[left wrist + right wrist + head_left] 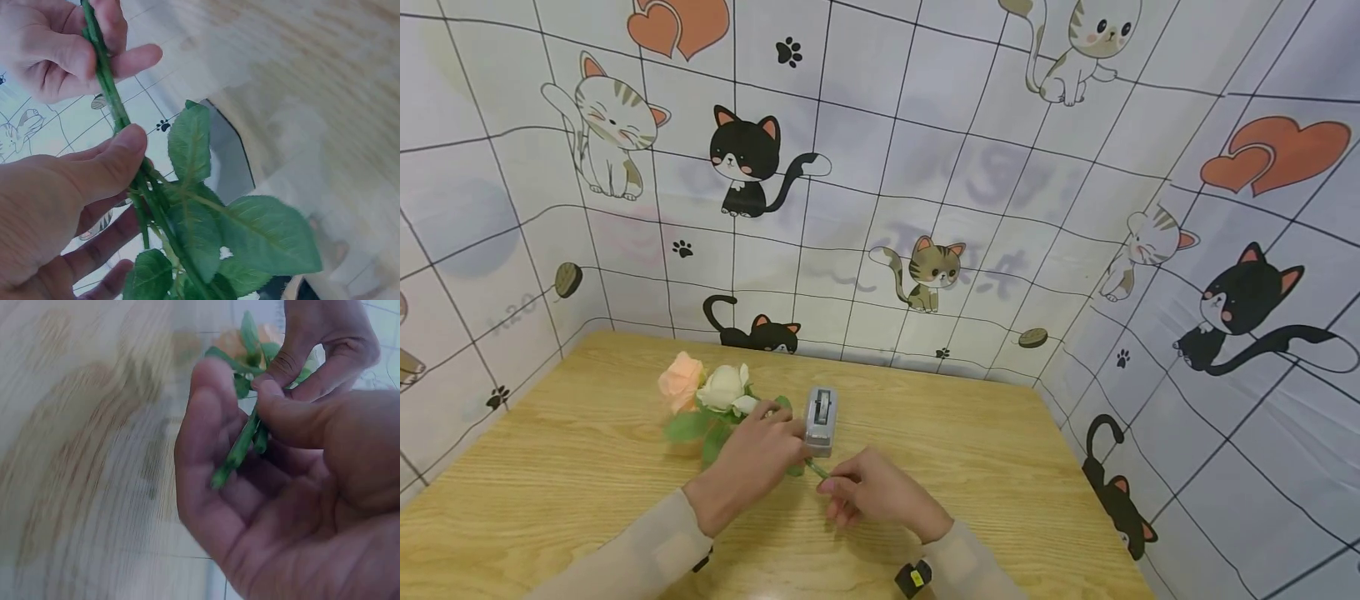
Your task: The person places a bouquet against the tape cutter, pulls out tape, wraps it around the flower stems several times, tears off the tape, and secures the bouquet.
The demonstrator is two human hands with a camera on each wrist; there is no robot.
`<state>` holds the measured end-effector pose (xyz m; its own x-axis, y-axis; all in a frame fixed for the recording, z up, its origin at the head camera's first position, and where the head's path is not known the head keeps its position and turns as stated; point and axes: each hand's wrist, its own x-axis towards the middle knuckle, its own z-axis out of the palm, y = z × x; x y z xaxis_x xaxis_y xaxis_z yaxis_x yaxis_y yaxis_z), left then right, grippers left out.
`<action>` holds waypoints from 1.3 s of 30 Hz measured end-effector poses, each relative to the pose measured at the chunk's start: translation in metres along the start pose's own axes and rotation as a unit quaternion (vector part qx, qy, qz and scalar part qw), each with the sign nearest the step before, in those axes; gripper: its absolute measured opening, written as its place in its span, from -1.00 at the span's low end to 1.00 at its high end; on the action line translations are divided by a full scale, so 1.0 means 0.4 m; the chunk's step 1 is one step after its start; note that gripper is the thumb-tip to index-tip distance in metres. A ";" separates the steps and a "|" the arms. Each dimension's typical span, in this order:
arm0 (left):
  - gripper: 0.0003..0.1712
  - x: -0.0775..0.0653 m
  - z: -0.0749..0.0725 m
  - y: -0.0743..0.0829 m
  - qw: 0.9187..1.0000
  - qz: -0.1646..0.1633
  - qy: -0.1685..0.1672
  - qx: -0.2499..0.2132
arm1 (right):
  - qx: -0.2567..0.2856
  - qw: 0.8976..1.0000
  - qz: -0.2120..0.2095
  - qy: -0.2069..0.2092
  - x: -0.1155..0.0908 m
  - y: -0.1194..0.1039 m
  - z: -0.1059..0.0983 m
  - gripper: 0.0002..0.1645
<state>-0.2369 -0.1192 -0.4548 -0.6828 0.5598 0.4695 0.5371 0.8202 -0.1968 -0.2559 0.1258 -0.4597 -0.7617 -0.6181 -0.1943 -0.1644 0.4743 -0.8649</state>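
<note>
Over the table, both hands hold a small bunch of roses, a peach rose [682,380] and a white rose [726,387] with green leaves [194,144]. My left hand [756,454] pinches the green stems [107,84] between thumb and fingers, just above the leaves. The blooms point to the far left. Nearer the cut ends, my right hand [880,492] grips the stems between its thumb and curled fingers. In the right wrist view the stem ends [234,456] stick out over the palm, at uneven lengths.
A grey tape-dispenser-like box [822,421] with a dark slot on top stands just beyond the hands. The wooden table [962,442] meets a cat-print cloth [865,167] at the back and sides.
</note>
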 end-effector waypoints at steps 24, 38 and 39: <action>-0.56 0.019 -0.042 -0.001 0.969 -0.052 0.190 -0.147 | 0.253 0.967 0.023 0.012 -0.016 -0.028 0.011 -0.71; -0.91 0.041 -0.051 0.036 0.880 -0.236 0.043 -0.410 | 0.308 0.950 -0.020 0.040 -0.024 -0.052 0.038 -0.75; -0.90 0.043 -0.053 0.037 0.874 -0.246 0.037 -0.418 | 0.312 0.949 -0.024 0.038 -0.024 -0.053 0.041 -0.75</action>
<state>-0.2301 -0.1001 -0.4313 -0.9154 0.1301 0.3809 0.3836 0.5688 0.7275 -0.2346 0.1113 -0.4470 -0.8096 -0.5712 -0.1350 0.1857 -0.0310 -0.9821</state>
